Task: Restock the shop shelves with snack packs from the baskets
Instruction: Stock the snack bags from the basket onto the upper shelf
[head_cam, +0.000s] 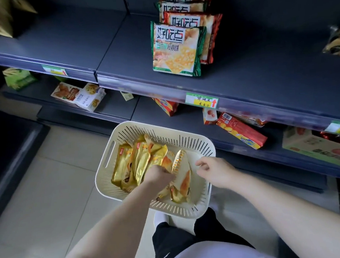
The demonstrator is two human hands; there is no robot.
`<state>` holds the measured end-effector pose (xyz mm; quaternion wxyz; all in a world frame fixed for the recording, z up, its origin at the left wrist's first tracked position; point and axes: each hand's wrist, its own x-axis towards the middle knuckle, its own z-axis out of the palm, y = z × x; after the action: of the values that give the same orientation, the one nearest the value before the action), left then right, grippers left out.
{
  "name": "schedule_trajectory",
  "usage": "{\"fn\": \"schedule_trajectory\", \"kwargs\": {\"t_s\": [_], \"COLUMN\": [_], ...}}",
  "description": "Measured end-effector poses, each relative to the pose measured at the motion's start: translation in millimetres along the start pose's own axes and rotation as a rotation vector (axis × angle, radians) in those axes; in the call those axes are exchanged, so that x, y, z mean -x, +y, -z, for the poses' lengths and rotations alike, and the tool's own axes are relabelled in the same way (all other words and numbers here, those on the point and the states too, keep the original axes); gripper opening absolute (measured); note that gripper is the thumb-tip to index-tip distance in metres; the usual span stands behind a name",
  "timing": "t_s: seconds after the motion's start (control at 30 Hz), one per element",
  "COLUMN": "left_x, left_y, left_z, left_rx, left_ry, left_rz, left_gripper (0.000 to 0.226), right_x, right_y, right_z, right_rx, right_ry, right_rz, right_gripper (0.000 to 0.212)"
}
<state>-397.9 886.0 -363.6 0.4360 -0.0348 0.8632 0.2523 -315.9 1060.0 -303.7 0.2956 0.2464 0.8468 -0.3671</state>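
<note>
The step in hand looks like picking gold snack packs out of the cream slotted basket (107,175) that stands on the floor tiles (48,199) in front of the shelving. To do it well, the left hand (158,174) should close on 1 or 2 packs by their flat middles rather than by a crimped end, lift them straight up past the basket rim, and keep them flat so they can be stood face-out on the dark blue shelf (262,76) above. That left hand is down among the packs near the middle of the basket, fingers curled under and apparently closing on a pack; since the fingertips are hidden beneath the knuckles, I cannot tell for sure whether it already grips one. The main bundle of gold snack packs (131,164) lies just beside this hand, toward the basket's left wall and handle slot, leaning in a loose row. 1 more pack (181,168) stands propped between the 2 hands, touching the left hand's side, with another lying under it toward the near edge. The right hand (215,171) hovers over the basket's right rim, thumb and forefinger pinched narrow, holding nothing that shows. The shelf above carries a single file of green and red biscuit bags (176,49) near its front edge, and the space to either side of them seems the likely place for the gold packs.
</note>
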Motion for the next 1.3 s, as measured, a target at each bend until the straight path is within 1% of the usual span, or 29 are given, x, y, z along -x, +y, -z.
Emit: {"fn": "schedule_trajectory", "kwargs": {"t_s": [0.07, 0.13, 0.17, 0.23, 0.33, 0.37, 0.43, 0.5, 0.53, 0.57, 0.6, 0.63, 0.67, 0.73, 0.77, 0.8, 0.83, 0.87, 0.9, 0.93, 0.97, 1.0, 1.07, 1.17, 1.23, 1.3], "left_x": [6, 13, 18, 25, 42, 48, 59, 67, 68, 69, 67, 64, 58, 46, 38, 32, 28, 25, 26, 30, 35, 39, 46, 53, 54, 56], "left_y": [11, 20, 23, 28, 32, 30, 24, 18, 15, 12, 9, 4, -2, -16, -24, -31, -37, -42, -44, -45, -44, -42, -34, -18, -8, -1], "left_z": [6, 13, 15, 19, 22, 21, 22, 28, 34, 44, 54, 64, 74, 91, 96, 100, 103, 106, 106, 105, 101, 95, 82, 78, 85, 90], "left_rx": [0.081, 0.099, 0.099, 0.107, 0.063, 0.048, -0.008, -0.047, -0.024, 0.011, 0.040, 0.051, 0.038, -0.029, -0.030, 0.019, 0.145, 0.316, 0.470, 0.587, 0.658, 0.708, 0.805, 0.918, 0.905, 0.833], "left_ry": [0.030, 0.069, 0.083, 0.094, 0.103, 0.097, 0.093, 0.059, 0.015, -0.035, -0.048, -0.006, 0.082, 0.253, 0.268, 0.231, 0.143, 0.027, -0.107, -0.255, -0.367, -0.416, -0.387, -0.294, -0.260, -0.218], "left_rz": [-0.072, -0.149, -0.187, -0.270, -0.454, -0.517, -0.617, -0.695, -0.708, -0.695, -0.664, -0.631, -0.583, -0.427, -0.327, -0.223, -0.120, -0.020, 0.068, 0.114, 0.106, 0.065, -0.009, -0.078, -0.113, -0.171], "left_gripper": [0.013, 0.016, 0.017, 0.019, 0.021, 0.025, 0.030, 0.020, 0.014, 0.010, 0.011, 0.015, 0.019, 0.031, 0.042, 0.056, 0.071, 0.081, 0.082, 0.074, 0.062, 0.051, 0.039, 0.034, 0.036, 0.045], "right_x": [0, 1, 1, -3, -11, -12, -11, -8, -7, -5, -3, 0, 3, 10, 13, 16, 20, 23, 27, 30, 34, 38, 44, 54, 61, 69], "right_y": [-13, -23, -27, -35, -48, -52, -58, -59, -60, -60, -61, -62, -62, -63, -63, -63, -64, -66, -67, -69, -71, -72, -72, -63, -52, -39], "right_z": [-2, -5, -6, -11, -15, -16, -21, -28, -32, -36, -41, -45, -48, -54, -56, -59, -61, -64, -66, -69, -71, -73, -74, -71, -67, -63], "right_rx": [-0.108, -0.310, -0.429, -0.641, -0.894, -0.955, -1.048, -1.088, -1.104, -1.128, -1.158, -1.194, -1.236, -1.312, -1.341, -1.368, -1.392, -1.416, -1.442, -1.465, -1.480, -1.483, -1.441, -1.319, -1.254, -1.241], "right_ry": [-0.024, -0.070, -0.094, -0.119, -0.051, -0.020, 0.053, 0.139, 0.171, 0.190, 0.198, 0.203, 0.209, 0.217, 0.214, 0.210, 0.204, 0.199, 0.190, 0.179, 0.163, 0.148, 0.143, 0.155, 0.164, 0.222], "right_rz": [-0.051, -0.142, -0.185, -0.260, -0.382, -0.414, -0.456, -0.476, -0.472, -0.458, -0.439, -0.419, -0.399, -0.363, -0.347, -0.331, -0.313, -0.288, -0.258, -0.228, -0.196, -0.164, -0.136, -0.157, -0.174, -0.190], "right_gripper": [0.047, 0.061, 0.064, 0.060, 0.061, 0.059, 0.044, 0.022, 0.015, 0.011, 0.009, 0.008, 0.006, 0.009, 0.014, 0.018, 0.022, 0.023, 0.024, 0.024, 0.024, 0.025, 0.031, 0.038, 0.049, 0.059]}}
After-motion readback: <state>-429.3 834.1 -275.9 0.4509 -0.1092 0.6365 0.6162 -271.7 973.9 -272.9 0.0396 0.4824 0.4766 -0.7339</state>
